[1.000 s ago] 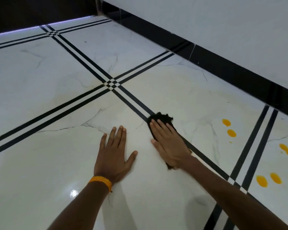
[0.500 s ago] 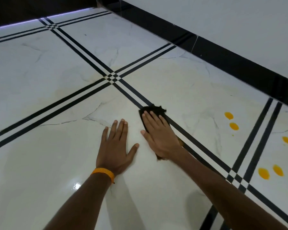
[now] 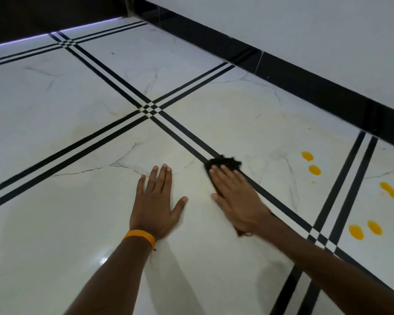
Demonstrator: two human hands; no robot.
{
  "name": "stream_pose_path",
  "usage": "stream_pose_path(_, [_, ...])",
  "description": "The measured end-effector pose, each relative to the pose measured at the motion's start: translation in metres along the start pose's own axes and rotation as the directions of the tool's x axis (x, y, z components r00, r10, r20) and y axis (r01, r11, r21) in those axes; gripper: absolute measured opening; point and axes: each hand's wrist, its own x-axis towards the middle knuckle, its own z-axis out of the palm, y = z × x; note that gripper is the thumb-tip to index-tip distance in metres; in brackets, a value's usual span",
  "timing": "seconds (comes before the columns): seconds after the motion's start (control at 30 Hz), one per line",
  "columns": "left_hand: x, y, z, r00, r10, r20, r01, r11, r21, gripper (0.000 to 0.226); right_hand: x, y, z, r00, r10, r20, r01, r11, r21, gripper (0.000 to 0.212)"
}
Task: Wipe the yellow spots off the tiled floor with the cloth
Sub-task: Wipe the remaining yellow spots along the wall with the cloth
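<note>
Right hand point(image 3: 237, 201) presses flat on the black cloth point(image 3: 225, 162); left hand point(image 3: 156, 202) lies released, splayed (bracing). Yellow spots point(image 3: 314, 170) lie at three o'clock, nearer the right.

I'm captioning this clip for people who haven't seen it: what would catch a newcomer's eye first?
Bright yellow spots stand out on the white tiled floor, clustered at the right near the black baseboard. Next, the right hand pressing a black cloth flat on a black double stripe, left of the spots. The left hand, orange wristband on, lies flat beside it.
</note>
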Motion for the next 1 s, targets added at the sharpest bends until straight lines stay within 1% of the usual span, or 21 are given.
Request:
stream_pose_path(0.03, [0.001,-0.001,-0.001,1.000,0.000,0.003,0.000,1.000,0.003,0.087,0.001,0.026,-0.002,0.995,0.097,-0.027,-0.097,0.995,-0.010,0.079])
stream_pose_path(0.1, [0.001,-0.008,0.000,1.000,-0.008,-0.003,0.008,1.000,0.009,0.087,0.034,0.060,-0.009,0.947,0.320,-0.027,-0.320,0.947,-0.012,0.084])
stream_pose_path(0.17, [-0.001,-0.007,0.000,1.000,0.001,0.015,-0.001,1.000,0.005,0.087,0.075,0.057,-0.011,0.881,0.472,-0.013,-0.472,0.881,0.018,0.088])
stream_pose_path(0.2, [-0.003,-0.005,0.001,1.000,0.002,0.015,-0.002,1.000,-0.003,0.086,0.090,0.044,-0.009,0.857,0.515,-0.021,-0.514,0.857,0.027,0.090])
stream_pose_path(0.23, [-0.002,-0.003,0.001,1.000,0.005,0.004,-0.005,1.000,-0.003,0.086,0.099,0.028,-0.006,0.863,0.505,-0.027,-0.504,0.863,0.038,0.089])
stream_pose_path(0.27, [0.000,-0.003,0.001,1.000,0.006,-0.001,-0.006,1.000,0.004,0.086,0.101,0.009,-0.005,0.902,0.430,-0.023,-0.429,0.902,0.053,0.087])
stream_pose_path(0.33, [0.002,-0.007,-0.001,1.000,-0.001,0.006,0.001,1.000,0.028,0.086,0.074,-0.031,-0.002,0.984,0.178,0.034,-0.179,0.983,0.040,0.079])
stream_pose_path(0.37, [0.000,-0.006,-0.002,1.000,-0.005,0.014,0.004,1.000,0.030,0.086,0.048,-0.040,-0.001,0.995,0.077,0.062,-0.079,0.996,0.036,0.076])
stream_pose_path(0.4, [-0.002,-0.005,-0.002,1.000,-0.009,0.011,0.008,1.000,0.029,0.086,0.025,-0.035,-0.001,0.997,0.035,0.064,-0.038,0.999,0.040,0.074])
stream_pose_path(0.43, [-0.002,-0.003,-0.003,1.000,-0.005,0.001,0.005,1.000,0.026,0.086,0.010,-0.017,-0.004,0.998,0.042,0.043,-0.044,0.998,0.047,0.074])
stream_pose_path(0.5, [-0.001,0.000,-0.004,1.000,0.007,0.003,-0.007,1.000,0.013,0.087,0.002,0.029,-0.006,0.980,0.199,-0.022,-0.198,0.980,0.030,0.080])
stream_pose_path(0.57, [0.002,-0.003,-0.003,1.000,-0.003,-0.014,0.004,1.000,0.012,0.088,0.023,0.061,-0.008,0.919,0.392,-0.045,-0.392,0.920,0.017,0.081])
stream_pose_path(0.63, [0.002,-0.011,-0.002,1.000,-0.006,-0.010,0.006,1.000,0.024,0.088,0.053,0.047,-0.006,0.859,0.509,-0.047,-0.508,0.860,0.044,0.077])
stream_pose_path(0.67, [0.000,-0.011,-0.001,1.000,-0.006,-0.001,0.006,1.000,0.021,0.088,0.057,0.030,-0.005,0.849,0.526,-0.051,-0.524,0.850,0.048,0.078])
stream_pose_path(0.7, [-0.001,-0.013,-0.002,1.000,-0.006,-0.002,0.007,1.000,0.021,0.088,0.055,0.008,-0.001,0.865,0.500,-0.038,-0.498,0.866,0.045,0.080])
stream_pose_path(0.77, [-0.001,-0.007,-0.003,1.000,0.005,-0.010,-0.004,1.000,0.021,0.089,0.020,-0.021,0.000,0.954,0.299,0.018,-0.299,0.953,0.043,0.081])
stream_pose_path(0.8, [-0.001,-0.004,-0.003,1.000,0.010,-0.010,-0.010,1.000,0.020,0.089,-0.007,-0.026,-0.001,0.980,0.192,0.048,-0.194,0.980,0.049,0.079])
stream_pose_path(0.83, [0.001,-0.003,-0.003,1.000,0.011,-0.016,-0.011,1.000,0.016,0.089,-0.031,-0.022,-0.003,0.989,0.135,0.060,-0.139,0.989,0.059,0.078])
stream_pose_path(0.87, [0.001,-0.003,-0.003,1.000,0.009,-0.022,-0.008,1.000,0.014,0.089,-0.053,-0.010,-0.006,0.989,0.143,0.047,-0.146,0.987,0.063,0.078])
stream_pose_path(0.9, [0.002,-0.004,-0.003,1.000,0.012,-0.029,-0.011,1.000,0.017,0.089,-0.068,0.007,-0.009,0.978,0.207,0.025,-0.208,0.977,0.055,0.078])
stream_pose_path(1.0, [0.002,-0.008,0.000,0.999,0.014,-0.039,-0.013,0.999,0.031,0.088,-0.086,0.062,-0.008,0.877,0.480,-0.009,-0.480,0.877,0.034,0.084])
